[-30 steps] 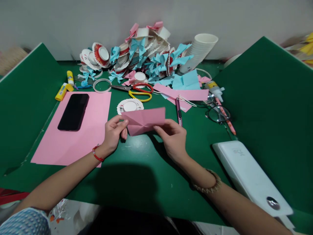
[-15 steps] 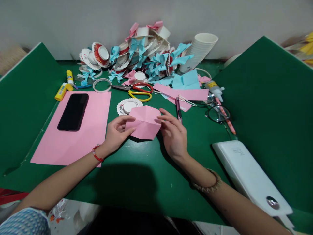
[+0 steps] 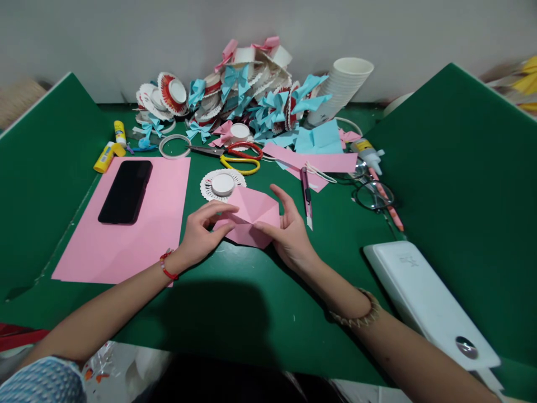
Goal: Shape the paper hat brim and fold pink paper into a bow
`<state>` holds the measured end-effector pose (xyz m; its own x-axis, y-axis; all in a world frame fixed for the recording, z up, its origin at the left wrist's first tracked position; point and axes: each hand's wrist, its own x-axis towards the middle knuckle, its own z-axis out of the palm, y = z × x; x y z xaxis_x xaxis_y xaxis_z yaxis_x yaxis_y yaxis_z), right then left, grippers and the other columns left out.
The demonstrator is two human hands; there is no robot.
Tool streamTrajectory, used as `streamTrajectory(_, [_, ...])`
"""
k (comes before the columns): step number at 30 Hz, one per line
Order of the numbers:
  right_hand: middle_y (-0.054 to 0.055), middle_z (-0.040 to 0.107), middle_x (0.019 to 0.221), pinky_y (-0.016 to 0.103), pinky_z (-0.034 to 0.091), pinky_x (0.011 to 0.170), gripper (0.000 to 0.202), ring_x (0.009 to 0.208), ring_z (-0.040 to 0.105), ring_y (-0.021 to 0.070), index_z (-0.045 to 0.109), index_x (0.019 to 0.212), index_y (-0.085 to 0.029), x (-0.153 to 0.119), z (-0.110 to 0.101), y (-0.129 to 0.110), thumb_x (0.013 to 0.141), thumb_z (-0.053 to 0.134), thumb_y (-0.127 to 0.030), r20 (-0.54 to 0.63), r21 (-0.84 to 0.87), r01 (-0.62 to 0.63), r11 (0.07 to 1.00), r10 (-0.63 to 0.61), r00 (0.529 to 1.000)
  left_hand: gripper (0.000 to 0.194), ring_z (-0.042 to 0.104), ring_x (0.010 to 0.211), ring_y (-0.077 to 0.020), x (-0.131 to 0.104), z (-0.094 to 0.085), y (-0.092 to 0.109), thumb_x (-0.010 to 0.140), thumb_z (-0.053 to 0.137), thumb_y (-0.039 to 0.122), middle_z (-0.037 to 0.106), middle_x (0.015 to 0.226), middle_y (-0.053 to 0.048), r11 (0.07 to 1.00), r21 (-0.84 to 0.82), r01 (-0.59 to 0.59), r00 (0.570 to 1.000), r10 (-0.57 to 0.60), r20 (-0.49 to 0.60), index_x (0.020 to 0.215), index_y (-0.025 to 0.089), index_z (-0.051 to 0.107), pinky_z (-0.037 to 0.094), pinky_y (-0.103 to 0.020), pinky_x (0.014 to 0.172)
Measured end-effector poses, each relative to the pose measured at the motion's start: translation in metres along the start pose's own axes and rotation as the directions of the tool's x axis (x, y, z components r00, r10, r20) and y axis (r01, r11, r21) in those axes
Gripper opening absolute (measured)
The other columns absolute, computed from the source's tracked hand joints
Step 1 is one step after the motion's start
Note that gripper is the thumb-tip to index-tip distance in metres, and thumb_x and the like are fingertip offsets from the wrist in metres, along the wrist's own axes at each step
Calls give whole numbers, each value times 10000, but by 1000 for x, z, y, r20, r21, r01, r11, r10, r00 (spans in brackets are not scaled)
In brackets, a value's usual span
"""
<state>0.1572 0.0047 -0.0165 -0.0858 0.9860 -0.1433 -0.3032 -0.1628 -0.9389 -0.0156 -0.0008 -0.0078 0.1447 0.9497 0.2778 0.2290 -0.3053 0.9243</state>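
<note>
A creased pink paper piece (image 3: 262,208) is held above the green table between both hands. My left hand (image 3: 205,228) pinches its left edge between thumb and fingers. On the right side, my right hand (image 3: 291,229) grips it, with the thumb pressed near the centre crease and the index finger raised. Just behind the paper lies a white fringed disc (image 3: 223,183) with a round raised middle. Scissors (image 3: 241,157) with red and yellow handles rest further back, and a cutter knife (image 3: 307,196) lies right of the paper.
Pink sheets (image 3: 121,252) carry a black phone (image 3: 126,192) at left. Behind stand stacked paper cups (image 3: 346,87) beside a heap of blue bows (image 3: 235,81). Glasses (image 3: 374,195) and a white power bank (image 3: 432,302) are at right. Green panels (image 3: 453,168) flank the table.
The pink paper has shifted slightly toward me and right. My right thumb has moved onto its centre, and its creases have opened differently. The cutter's tip now shows.
</note>
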Motion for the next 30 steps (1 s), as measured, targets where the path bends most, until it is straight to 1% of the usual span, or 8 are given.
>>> streamTrajectory(3, [47,568,1162,381,528,841,885,983,601,229,377,1229,-306,0,1,-1,469,829,-312,2,27,-33,999,33,999,202,610,844,-158,0,0,2,727,658,157,673,941,-73,998,47,-31,999,30,14,929,171,676,497,-242,667])
streamTrajectory(7, [26,589,1076,358,534,808,813,933,603,206,410,1189,-293,0,0,0,485,816,-294,10,46,-35,998,35,999,184,628,814,-157,-1,0,5,711,699,209,704,897,-59,981,162,-108,994,105,27,892,178,685,494,-267,740])
streamTrajectory(11, [20,594,1047,341,528,808,757,956,583,204,443,1150,-282,1,-1,1,489,810,-251,7,68,-19,998,19,1000,185,627,759,-144,-2,-1,4,713,703,245,708,841,-38,970,204,-128,990,138,-31,891,193,694,490,-262,720])
streamTrajectory(14, [28,593,1068,355,526,814,748,967,578,213,447,1143,-280,2,-1,1,488,807,-244,-2,64,-44,997,44,999,163,613,700,-129,-1,-2,4,718,697,246,698,777,-23,981,177,-85,994,95,-52,875,203,707,485,-248,674])
streamTrajectory(19, [31,594,1068,344,527,805,718,965,576,210,462,1131,-271,2,-1,0,499,803,-258,5,50,-55,997,54,999,114,620,665,-126,0,-2,4,693,712,238,711,758,-27,999,41,34,999,-32,-39,802,206,725,494,-248,650])
streamTrajectory(26, [36,591,1079,373,515,850,735,991,572,221,466,1141,-272,1,-1,0,492,811,-268,3,24,-63,998,63,998,77,609,638,-122,-1,-2,0,677,722,215,698,699,-30,998,-61,14,999,-16,-36,752,209,736,489,-243,610])
streamTrajectory(28, [33,595,1073,375,513,856,740,990,574,218,466,1142,-273,1,-1,-1,488,812,-257,15,48,-85,995,84,996,81,610,637,-119,-1,-2,0,680,723,223,700,704,-28,998,-64,11,999,-13,-31,759,211,736,488,-239,611])
streamTrajectory(30, [32,600,1070,372,520,841,751,973,582,214,464,1149,-276,0,-1,-2,484,814,-249,35,70,-108,992,106,994,143,621,666,-124,-2,-2,0,673,732,237,712,760,-34,999,-35,14,1000,-15,-22,814,215,733,492,-242,632])
